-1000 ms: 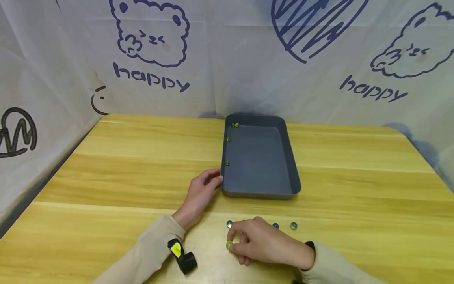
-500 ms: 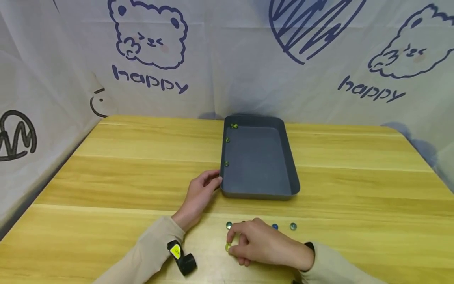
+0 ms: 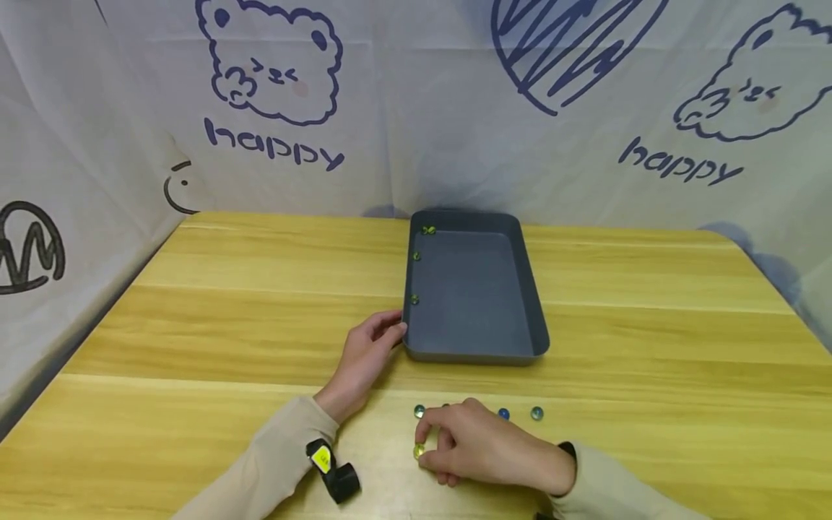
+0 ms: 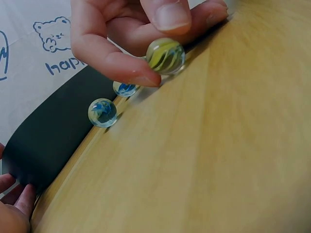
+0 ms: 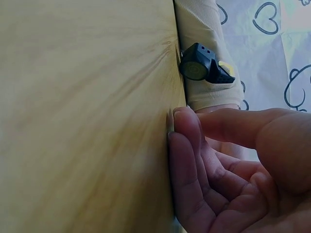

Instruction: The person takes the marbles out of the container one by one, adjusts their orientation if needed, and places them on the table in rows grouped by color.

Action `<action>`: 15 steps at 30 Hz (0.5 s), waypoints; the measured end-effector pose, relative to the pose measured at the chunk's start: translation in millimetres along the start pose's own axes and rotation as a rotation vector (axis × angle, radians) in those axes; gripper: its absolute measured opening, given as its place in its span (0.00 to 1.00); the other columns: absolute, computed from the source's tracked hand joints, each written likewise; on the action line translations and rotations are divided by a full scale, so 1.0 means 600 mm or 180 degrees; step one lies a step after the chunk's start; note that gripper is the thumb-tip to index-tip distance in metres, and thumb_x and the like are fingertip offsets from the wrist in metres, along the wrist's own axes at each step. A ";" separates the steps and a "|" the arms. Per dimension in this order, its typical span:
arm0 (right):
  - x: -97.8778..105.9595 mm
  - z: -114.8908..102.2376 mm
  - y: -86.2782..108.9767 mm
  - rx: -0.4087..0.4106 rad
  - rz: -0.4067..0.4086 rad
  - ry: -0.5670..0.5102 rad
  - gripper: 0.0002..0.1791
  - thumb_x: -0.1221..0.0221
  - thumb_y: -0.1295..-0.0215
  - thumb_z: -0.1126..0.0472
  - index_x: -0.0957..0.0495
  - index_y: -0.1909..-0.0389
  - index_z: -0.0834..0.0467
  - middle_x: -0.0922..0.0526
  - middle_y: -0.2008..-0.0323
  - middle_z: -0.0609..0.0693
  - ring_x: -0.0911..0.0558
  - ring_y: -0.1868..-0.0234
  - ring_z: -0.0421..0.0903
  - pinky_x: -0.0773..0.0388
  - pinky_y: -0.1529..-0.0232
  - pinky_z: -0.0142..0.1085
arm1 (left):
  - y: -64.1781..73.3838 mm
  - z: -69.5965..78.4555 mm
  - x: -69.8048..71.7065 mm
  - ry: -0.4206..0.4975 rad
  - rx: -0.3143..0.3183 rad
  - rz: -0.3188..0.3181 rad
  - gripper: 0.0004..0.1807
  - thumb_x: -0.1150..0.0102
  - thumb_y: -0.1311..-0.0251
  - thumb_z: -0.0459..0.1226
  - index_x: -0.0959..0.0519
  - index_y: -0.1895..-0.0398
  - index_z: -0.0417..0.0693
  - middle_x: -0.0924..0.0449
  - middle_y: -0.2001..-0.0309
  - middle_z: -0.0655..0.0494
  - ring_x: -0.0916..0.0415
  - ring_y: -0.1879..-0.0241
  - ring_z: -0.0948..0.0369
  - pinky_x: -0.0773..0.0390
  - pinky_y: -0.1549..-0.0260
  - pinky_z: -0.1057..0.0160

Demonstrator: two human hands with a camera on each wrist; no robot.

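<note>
My right hand [image 3: 484,444] pinches a clear marble with yellow swirls [image 4: 165,56] between thumb and index fingertips, low over the table. Behind that hand, several other marbles lie in a loose row: a greenish one [image 3: 419,412], a blue one [image 3: 503,414] and a pale one [image 3: 536,413]. Another is mostly hidden by the knuckles. At the near left corner of a dark grey rectangular tray [image 3: 477,358], my left hand [image 3: 364,357] touches the outer side wall with thumb and fingers. Inside, several yellow-green marbles [image 3: 417,256] rest along the tray's left wall.
The wooden table [image 3: 227,318] ends at the back against a white cloth [image 3: 422,108] with drawn bears and writing. A black wrist camera [image 3: 341,480] hangs on the left sleeve, close to the tabletop.
The yellow marble sits slightly lower at the right fingertips than a second ago. Both hands and the tray have otherwise kept their places.
</note>
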State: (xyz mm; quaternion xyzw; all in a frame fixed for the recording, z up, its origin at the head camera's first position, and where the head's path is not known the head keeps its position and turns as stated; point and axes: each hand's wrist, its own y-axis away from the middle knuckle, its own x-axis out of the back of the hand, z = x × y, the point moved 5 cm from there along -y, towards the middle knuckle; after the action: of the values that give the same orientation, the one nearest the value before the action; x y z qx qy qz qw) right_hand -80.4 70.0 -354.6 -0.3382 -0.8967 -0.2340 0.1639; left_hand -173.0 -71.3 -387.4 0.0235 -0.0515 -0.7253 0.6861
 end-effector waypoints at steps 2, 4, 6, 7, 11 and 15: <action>0.001 0.000 0.001 0.0007 0.0005 0.0001 0.03 0.38 0.36 0.62 0.21 0.64 0.53 0.21 0.85 0.41 0.23 0.84 0.38 0.27 0.72 0.27 | 0.000 0.001 0.000 0.0002 -0.0014 0.0001 0.19 0.47 0.33 0.33 0.26 0.42 0.32 0.23 0.46 0.41 0.26 0.48 0.52 0.26 0.46 0.57; 0.001 -0.001 0.001 0.0007 0.0006 0.0005 0.03 0.37 0.36 0.63 0.21 0.64 0.53 0.21 0.85 0.41 0.23 0.83 0.38 0.27 0.71 0.27 | 0.000 0.001 0.000 0.0002 -0.0015 0.0005 0.19 0.47 0.33 0.33 0.26 0.42 0.32 0.23 0.46 0.41 0.26 0.48 0.52 0.26 0.46 0.57; 0.002 -0.001 0.002 0.0010 0.0004 0.0003 0.03 0.38 0.36 0.63 0.21 0.64 0.53 0.21 0.85 0.41 0.23 0.83 0.38 0.27 0.71 0.27 | 0.000 0.001 0.000 0.0002 -0.0008 0.0011 0.19 0.47 0.33 0.33 0.26 0.42 0.32 0.23 0.46 0.41 0.26 0.48 0.52 0.26 0.46 0.57; 0.002 -0.001 0.002 0.0014 0.0005 0.0005 0.03 0.38 0.36 0.63 0.21 0.63 0.53 0.21 0.85 0.41 0.23 0.83 0.37 0.27 0.70 0.27 | 0.000 0.001 0.000 -0.0003 -0.0006 0.0016 0.19 0.47 0.33 0.33 0.26 0.42 0.32 0.23 0.46 0.41 0.26 0.48 0.53 0.26 0.46 0.57; 0.003 0.000 0.003 0.0022 0.0000 -0.0009 0.04 0.37 0.37 0.64 0.21 0.63 0.53 0.21 0.84 0.41 0.23 0.83 0.37 0.26 0.70 0.27 | -0.001 0.002 0.000 -0.0008 -0.0023 0.0021 0.19 0.47 0.34 0.33 0.26 0.42 0.32 0.23 0.47 0.41 0.26 0.48 0.52 0.25 0.46 0.57; 0.004 0.002 0.004 0.0007 -0.0015 -0.0065 0.05 0.38 0.36 0.64 0.21 0.62 0.53 0.21 0.84 0.41 0.22 0.82 0.38 0.27 0.72 0.27 | -0.001 0.002 0.000 -0.0018 -0.0009 0.0022 0.19 0.47 0.34 0.33 0.26 0.42 0.32 0.23 0.47 0.41 0.26 0.48 0.53 0.25 0.46 0.57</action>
State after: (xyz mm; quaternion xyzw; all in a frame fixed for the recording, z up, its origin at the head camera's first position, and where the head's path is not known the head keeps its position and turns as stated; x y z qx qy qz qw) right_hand -80.6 73.4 -353.7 -0.3383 -0.8993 -0.2300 0.1546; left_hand -173.7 -71.2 -386.1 0.0202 -0.0525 -0.7231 0.6885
